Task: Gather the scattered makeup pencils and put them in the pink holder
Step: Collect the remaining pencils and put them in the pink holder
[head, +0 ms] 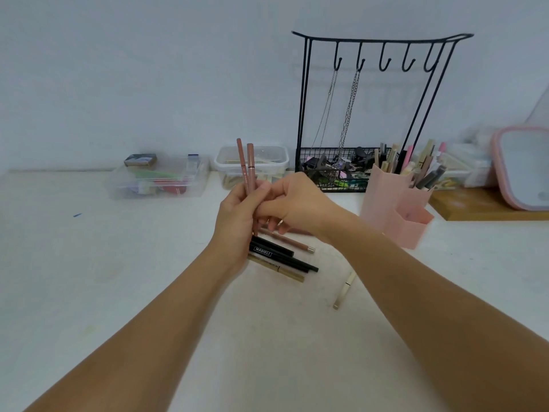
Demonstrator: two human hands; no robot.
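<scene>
My left hand (237, 215) holds two pink-brown makeup pencils (248, 165) upright above the white table. My right hand (292, 203) touches the same pencils just to the right, its fingers curled against them. Below the hands several pencils lie on the table: a black one labelled MADIELI (271, 251), thin black ones (300, 264), a gold one (285, 270) and a pink-brown one (292, 242). A gold pencil (344, 289) lies apart to the right. The pink holder (392, 209) stands at the right with several pencils and brushes in it.
A black wire rack (371, 114) with hooks, chains and a basket of clips stands behind the holder. Clear plastic boxes (157, 179) (252, 165) sit along the wall. A wooden board (481, 206) with a pink-framed mirror (523, 171) is at far right.
</scene>
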